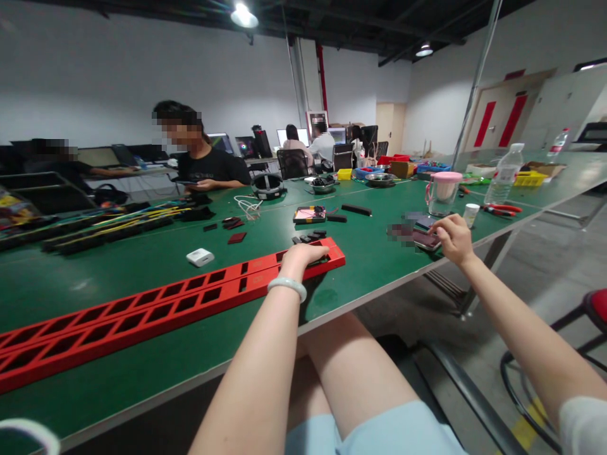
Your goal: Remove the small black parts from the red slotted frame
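Observation:
My left hand (306, 254) lies palm down on the right end of a long red slotted frame (165, 303) that runs across the green table (142, 265); its fingers curl over the frame's far edge. A pale bangle (287, 285) is on that wrist. My right hand (453, 237) reaches to a phone (424, 239) lying near the table's right edge, fingertips bent onto it. Small black parts (310, 237) lie just beyond the left hand.
A white charger (200, 256), dark red pads (236, 237), a tray of parts (309, 215), a pink-lidded cup (443, 189), a water bottle (505, 170) and red pliers (502, 208) are on the table. A person in black (208, 167) sits across. A red stool (595, 309) stands right.

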`<state>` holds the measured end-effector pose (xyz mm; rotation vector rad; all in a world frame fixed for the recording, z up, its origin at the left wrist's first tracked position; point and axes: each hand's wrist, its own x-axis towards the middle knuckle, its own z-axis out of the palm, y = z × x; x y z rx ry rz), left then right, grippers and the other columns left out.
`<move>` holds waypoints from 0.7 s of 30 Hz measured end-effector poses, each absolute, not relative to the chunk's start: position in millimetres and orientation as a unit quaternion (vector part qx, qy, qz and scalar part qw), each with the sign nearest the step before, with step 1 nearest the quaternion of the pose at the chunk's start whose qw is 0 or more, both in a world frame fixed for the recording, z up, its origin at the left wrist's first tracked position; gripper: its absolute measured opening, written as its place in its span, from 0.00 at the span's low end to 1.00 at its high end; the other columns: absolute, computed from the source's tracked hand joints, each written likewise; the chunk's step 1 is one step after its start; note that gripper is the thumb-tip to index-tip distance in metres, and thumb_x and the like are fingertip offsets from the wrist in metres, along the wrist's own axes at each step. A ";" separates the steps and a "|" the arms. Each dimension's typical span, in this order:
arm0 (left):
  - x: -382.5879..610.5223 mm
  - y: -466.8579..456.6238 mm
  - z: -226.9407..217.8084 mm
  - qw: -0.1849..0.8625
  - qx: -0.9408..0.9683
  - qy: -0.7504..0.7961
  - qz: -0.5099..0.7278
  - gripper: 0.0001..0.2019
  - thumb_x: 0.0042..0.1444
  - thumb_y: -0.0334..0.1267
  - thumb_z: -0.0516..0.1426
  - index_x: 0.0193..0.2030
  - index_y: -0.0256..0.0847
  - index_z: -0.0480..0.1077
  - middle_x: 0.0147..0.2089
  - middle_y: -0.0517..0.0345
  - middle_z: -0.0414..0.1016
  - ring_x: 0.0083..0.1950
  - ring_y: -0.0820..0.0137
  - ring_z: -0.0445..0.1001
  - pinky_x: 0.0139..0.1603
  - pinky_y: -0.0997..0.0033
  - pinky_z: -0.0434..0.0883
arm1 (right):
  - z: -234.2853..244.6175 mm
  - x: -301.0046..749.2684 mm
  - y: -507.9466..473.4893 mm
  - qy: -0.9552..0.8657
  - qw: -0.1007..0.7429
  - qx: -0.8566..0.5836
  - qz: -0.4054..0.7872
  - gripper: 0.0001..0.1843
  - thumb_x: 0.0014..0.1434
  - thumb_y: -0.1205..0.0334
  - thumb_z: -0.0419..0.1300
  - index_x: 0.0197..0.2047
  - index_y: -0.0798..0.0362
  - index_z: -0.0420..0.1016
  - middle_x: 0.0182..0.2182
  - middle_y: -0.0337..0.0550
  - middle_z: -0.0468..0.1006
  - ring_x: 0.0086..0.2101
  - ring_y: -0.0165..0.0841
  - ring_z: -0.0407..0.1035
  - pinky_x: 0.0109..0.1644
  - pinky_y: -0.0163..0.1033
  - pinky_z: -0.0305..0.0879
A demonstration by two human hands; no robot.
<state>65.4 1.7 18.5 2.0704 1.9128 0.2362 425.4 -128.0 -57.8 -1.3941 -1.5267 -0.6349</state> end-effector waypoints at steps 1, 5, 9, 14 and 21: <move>62.8 1.3 19.5 0.170 0.724 0.663 0.082 0.21 0.37 0.55 0.56 0.32 0.39 0.73 0.36 0.45 0.76 0.39 0.53 0.73 0.35 0.63 0.68 | -56.1 422.3 -126.4 -0.620 0.476 -0.566 -0.262 0.17 0.57 0.55 0.46 0.27 0.52 0.73 0.27 0.44 0.69 0.35 0.38 0.63 0.43 0.44 0.57; 53.4 -3.8 20.3 0.178 0.709 0.673 0.112 0.24 0.37 0.57 0.56 0.34 0.38 0.72 0.37 0.46 0.75 0.39 0.56 0.73 0.33 0.68 0.67 | -53.5 407.6 -112.4 -0.573 0.504 -0.587 -0.270 0.17 0.57 0.58 0.46 0.26 0.52 0.71 0.25 0.44 0.69 0.34 0.37 0.62 0.42 0.43 0.58; 49.2 -14.3 14.7 0.140 0.715 0.655 0.197 0.28 0.35 0.58 0.57 0.40 0.40 0.70 0.42 0.47 0.74 0.42 0.58 0.72 0.35 0.70 0.66 | -47.5 376.2 -88.9 -0.552 0.494 -0.619 -0.260 0.13 0.56 0.60 0.47 0.28 0.53 0.71 0.27 0.45 0.69 0.35 0.37 0.61 0.42 0.42 0.58; 48.0 -28.7 7.4 0.094 0.707 0.642 0.282 0.23 0.35 0.55 0.58 0.37 0.42 0.69 0.38 0.51 0.75 0.39 0.60 0.72 0.33 0.70 0.65 | -23.4 295.8 -45.4 -0.644 0.405 -0.623 -0.184 0.12 0.55 0.62 0.49 0.37 0.55 0.71 0.31 0.47 0.72 0.40 0.39 0.61 0.46 0.42 0.57; 40.9 -35.4 13.7 0.127 0.687 0.626 0.345 0.15 0.37 0.51 0.58 0.28 0.43 0.71 0.30 0.58 0.74 0.32 0.65 0.71 0.27 0.73 0.62 | 7.9 186.2 29.5 -0.773 0.208 -0.597 0.057 0.23 0.54 0.56 0.53 0.55 0.48 0.64 0.51 0.44 0.67 0.48 0.39 0.61 0.51 0.40 0.56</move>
